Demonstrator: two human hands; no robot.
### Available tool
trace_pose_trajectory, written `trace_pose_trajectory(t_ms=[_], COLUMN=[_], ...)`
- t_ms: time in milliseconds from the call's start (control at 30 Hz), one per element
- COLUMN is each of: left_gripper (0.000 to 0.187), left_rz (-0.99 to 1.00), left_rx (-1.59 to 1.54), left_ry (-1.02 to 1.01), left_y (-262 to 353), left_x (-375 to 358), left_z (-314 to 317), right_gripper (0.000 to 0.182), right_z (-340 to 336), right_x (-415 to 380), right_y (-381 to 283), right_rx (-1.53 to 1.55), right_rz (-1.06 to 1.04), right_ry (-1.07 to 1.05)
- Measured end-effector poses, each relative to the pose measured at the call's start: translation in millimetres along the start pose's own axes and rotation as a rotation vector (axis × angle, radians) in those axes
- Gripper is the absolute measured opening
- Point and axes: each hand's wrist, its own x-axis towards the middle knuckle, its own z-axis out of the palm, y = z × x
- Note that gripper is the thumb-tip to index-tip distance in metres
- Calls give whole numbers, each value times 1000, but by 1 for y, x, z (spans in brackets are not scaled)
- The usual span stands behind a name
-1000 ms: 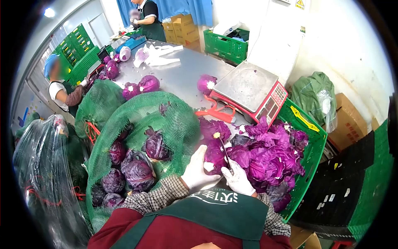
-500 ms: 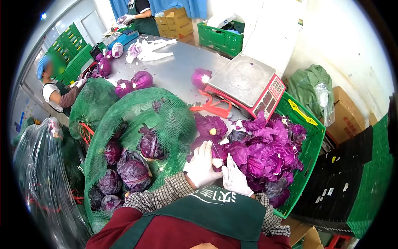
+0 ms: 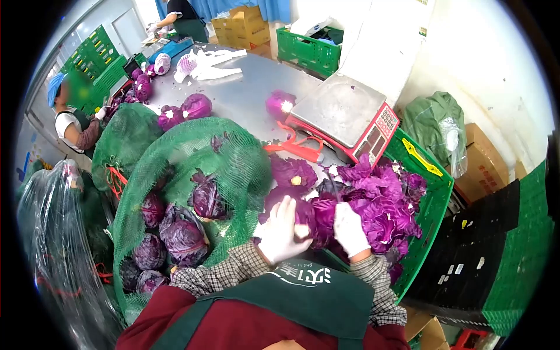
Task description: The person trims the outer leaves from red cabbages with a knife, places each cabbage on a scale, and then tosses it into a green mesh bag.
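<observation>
My left hand [image 3: 282, 233], in a white glove, lies with fingers spread against a purple cabbage [image 3: 304, 219] in front of me. My right hand [image 3: 350, 229], also gloved, is closed around a knife [image 3: 335, 188], whose thin dark blade points away from me over the leaves. Cut purple leaves [image 3: 382, 204] are heaped in the green crate [image 3: 429, 224] at the right. Beyond my left hand sits a loose leaf with a pale stem piece [image 3: 296, 179]. Whole cabbages [image 3: 185, 238] fill an open green net bag [image 3: 137, 204] on the left.
A red scale [image 3: 344, 114] and an orange-red tool [image 3: 297, 146] are on the metal table [image 3: 245, 90]. More cabbages [image 3: 196, 106] and white foam nets [image 3: 213, 65] lie farther back. One person [image 3: 73, 119] stands at left, another [image 3: 184, 20] at the back.
My right hand has moved right and forward, away from my left hand, and the knife now shows above the leaves. My left hand's fingers have spread over the cabbage. The two people have shifted.
</observation>
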Motion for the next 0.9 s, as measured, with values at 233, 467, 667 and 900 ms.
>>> trace_pose_trajectory(t_ms=[233,467,667,900], left_gripper=[118,77,101,110], left_rz=[-333,-673,-398,-211], left_rx=[-929,-1509,-580,112], left_ry=[-230,-116,-151,-255], left_y=[-49,-69,-52,-13], left_x=[-22,-22,-13,15], left_z=[-24,-9,-20,-20], right_gripper=[45,36,61,41], right_z=[-9,-3,-131,-49], right_x=[-29,-39,-33,-7], right_y=[-15,27,13,-56], right_rx=[-587,-244,267,393], right_rz=[-308,-251,750,10], right_ry=[217,412,327,86])
